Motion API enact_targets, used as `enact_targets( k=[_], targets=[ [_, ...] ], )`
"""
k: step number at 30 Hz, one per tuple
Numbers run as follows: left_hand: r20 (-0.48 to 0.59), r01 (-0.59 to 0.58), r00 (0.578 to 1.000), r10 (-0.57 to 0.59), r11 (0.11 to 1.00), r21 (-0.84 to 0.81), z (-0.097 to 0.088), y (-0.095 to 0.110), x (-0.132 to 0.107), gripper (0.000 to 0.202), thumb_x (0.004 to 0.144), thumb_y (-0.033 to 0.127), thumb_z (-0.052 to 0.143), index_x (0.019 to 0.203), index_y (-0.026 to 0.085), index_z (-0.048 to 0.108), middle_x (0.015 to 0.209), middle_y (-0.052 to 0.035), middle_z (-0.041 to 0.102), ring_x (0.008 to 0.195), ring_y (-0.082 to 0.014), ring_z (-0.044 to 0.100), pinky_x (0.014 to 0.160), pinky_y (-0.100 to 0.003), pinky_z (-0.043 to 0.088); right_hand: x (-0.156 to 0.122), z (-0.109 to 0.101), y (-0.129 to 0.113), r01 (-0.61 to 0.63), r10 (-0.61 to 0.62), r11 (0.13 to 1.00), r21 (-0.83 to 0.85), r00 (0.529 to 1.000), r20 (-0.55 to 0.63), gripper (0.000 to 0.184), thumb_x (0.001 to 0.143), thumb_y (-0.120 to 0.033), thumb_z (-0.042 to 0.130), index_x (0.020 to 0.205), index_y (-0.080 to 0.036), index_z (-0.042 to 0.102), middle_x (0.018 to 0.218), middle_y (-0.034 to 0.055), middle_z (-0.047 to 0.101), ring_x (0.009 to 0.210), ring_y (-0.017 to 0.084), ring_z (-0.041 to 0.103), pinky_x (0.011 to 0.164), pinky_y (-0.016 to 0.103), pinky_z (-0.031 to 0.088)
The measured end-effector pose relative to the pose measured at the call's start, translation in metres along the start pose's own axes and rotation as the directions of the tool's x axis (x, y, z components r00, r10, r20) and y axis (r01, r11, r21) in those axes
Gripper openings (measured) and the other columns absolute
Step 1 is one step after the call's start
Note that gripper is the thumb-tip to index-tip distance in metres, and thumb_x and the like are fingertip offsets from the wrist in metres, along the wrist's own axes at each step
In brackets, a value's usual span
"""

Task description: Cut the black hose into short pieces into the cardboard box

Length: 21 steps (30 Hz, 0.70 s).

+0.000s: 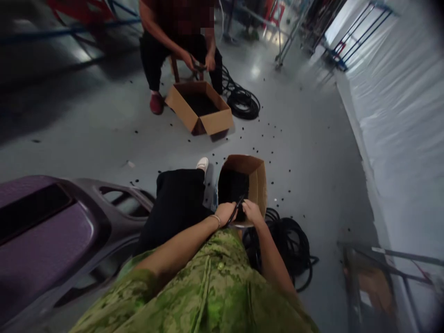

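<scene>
As the head view shows, your left hand is closed around a slim dark object above an open cardboard box, while your right hand curls just beside it, its hold too small to tell, near coiled black tubing on the floor.

White sheeting, wrinkled, serves as wall. Grey floor runs up to its foot, smooth and glossy, bright glare patches well apart from the sheeting. Blue metal rack beside sheeting's far end. Grey metal frame near sheeting's near end. Purple-and-grey plastic seat across floor, opposite sheeting. Blue rail, red frame also opposite, farther back, blurred, dimmer light.
</scene>
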<state>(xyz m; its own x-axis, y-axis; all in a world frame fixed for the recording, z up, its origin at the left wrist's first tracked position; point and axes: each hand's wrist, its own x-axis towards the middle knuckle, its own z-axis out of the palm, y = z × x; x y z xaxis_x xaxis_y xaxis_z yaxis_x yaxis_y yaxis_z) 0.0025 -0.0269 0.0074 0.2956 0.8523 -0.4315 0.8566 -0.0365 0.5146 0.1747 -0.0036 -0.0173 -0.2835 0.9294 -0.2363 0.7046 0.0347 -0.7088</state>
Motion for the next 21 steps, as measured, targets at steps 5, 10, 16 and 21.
enact_targets(
  k=[5, 10, 16, 21],
  targets=[
    [-0.010, -0.008, 1.000, 0.008, 1.000, -0.001, -0.008, 0.003, -0.004, 0.034, 0.098, 0.033, 0.040, 0.115, 0.013, 0.062, 0.100, -0.0182, 0.074, 0.094, -0.0293, 0.072, 0.080, -0.036, 0.052, 0.001, -0.007, -0.007, -0.003, 0.003, 0.999, 0.043, 1.000, -0.002, 0.029, 0.092, -0.039, 0.038, 0.083, -0.021, 0.059, 0.066, -0.0011, 0.054, 0.064, 0.015, 0.050, 0.065, 0.026, 0.040],
    [0.008, -0.033, 0.999, 0.034, 0.999, -0.023, -0.012, 0.003, -0.010, 0.031, 0.097, 0.035, 0.044, 0.114, 0.016, 0.063, 0.102, -0.0156, 0.074, 0.096, -0.0282, 0.072, 0.079, -0.033, 0.051, -0.004, -0.013, -0.011, -0.116, 0.103, 0.983, 0.143, 0.990, 0.095, 0.032, 0.094, -0.042, 0.038, 0.088, -0.020, 0.061, 0.066, -0.0025, 0.055, 0.053, 0.012, 0.045, 0.055, 0.023, 0.038],
    [0.055, -0.074, 0.996, 0.076, 0.997, -0.032, -0.007, -0.002, -0.011, 0.032, 0.096, 0.036, 0.047, 0.119, 0.017, 0.058, 0.104, -0.0144, 0.074, 0.096, -0.0263, 0.072, 0.077, -0.030, 0.051, -0.004, -0.026, -0.020, 0.026, 0.004, 0.990, -0.135, 0.976, 0.219, 0.031, 0.095, -0.033, 0.046, 0.069, -0.019, 0.057, 0.065, -0.0024, 0.057, 0.066, 0.012, 0.053, 0.066, 0.021, 0.037],
    [0.077, -0.074, 0.994, 0.075, 0.997, -0.014, -0.005, -0.006, -0.009, 0.032, 0.095, 0.035, 0.049, 0.121, 0.018, 0.058, 0.104, -0.0123, 0.074, 0.093, -0.0239, 0.072, 0.077, -0.029, 0.051, -0.003, -0.032, -0.029, 0.052, 0.049, 0.944, -0.326, 0.955, 0.292, 0.028, 0.098, -0.032, 0.047, 0.082, -0.019, 0.066, 0.075, 0.0004, 0.067, 0.072, 0.014, 0.057, 0.066, 0.022, 0.033]
  ],
)
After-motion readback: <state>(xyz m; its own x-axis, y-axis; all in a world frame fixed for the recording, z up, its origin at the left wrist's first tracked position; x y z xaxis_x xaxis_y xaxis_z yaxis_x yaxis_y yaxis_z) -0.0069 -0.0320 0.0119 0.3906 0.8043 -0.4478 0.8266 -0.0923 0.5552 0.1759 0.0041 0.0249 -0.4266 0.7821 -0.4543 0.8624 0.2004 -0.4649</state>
